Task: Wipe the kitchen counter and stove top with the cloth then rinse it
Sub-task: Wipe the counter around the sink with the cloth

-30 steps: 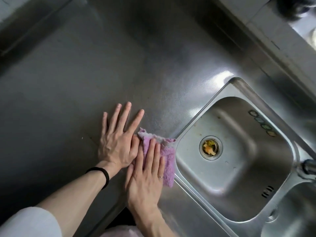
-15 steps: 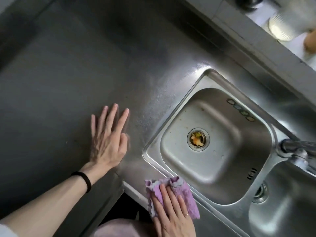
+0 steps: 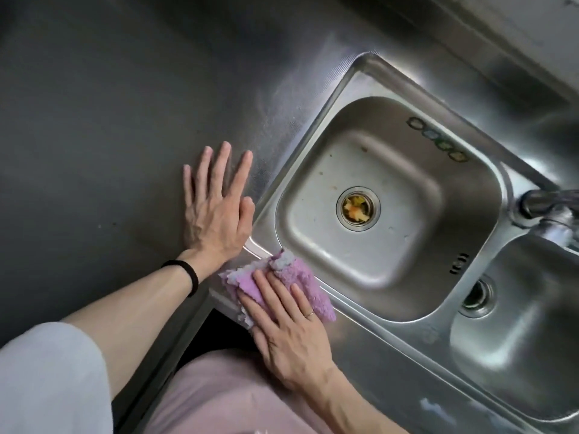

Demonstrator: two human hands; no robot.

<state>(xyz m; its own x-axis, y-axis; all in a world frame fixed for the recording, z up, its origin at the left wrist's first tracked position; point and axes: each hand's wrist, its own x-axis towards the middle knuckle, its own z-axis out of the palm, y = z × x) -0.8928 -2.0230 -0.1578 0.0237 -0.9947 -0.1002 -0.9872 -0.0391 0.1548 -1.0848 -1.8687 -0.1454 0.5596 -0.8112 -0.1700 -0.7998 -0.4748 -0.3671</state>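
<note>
**Q:** What's nearest you?

**Me:** My right hand. Its fingers are laid straight, pressing the fluffy lilac microfibre cloth flat. The cloth sits on the near-left corner of the stainless-steel sink's rim, right at the front edge. Nothing is curled round it; it's only pressure from above.

**Q:** How will that cloth handle?

**Me:** I'd judge it light, soft and floppy, so it will bunch, and its far edge is already rucked up. It should slide easily on smooth steel. I can't tell whether it's wet. A flat hand over its middle suits wiping. For rinsing I'd gather it into a fist, starting from that rucked edge.

**Q:** And the other hand?

**Me:** Just beyond, my left hand, with a thin black band on the wrist, lies released and flat on the grey brushed-steel tabletop. It holds nothing, and its thumb is just beside the sink rim.

**Q:** What has changed?

**Me:** 1 second ago the cloth lay on the tabletop, touching my left hand. 0.5 seconds ago it was further along the front rim, well apart from that hand. Now it's back near my left wrist, and my left hand sits closer to the rim.

**Q:** Farther off?

**Me:** There's the round drain strainer, holding food scraps. Past it, at the far right, is the chrome tap, where the rinsing will happen.
</note>
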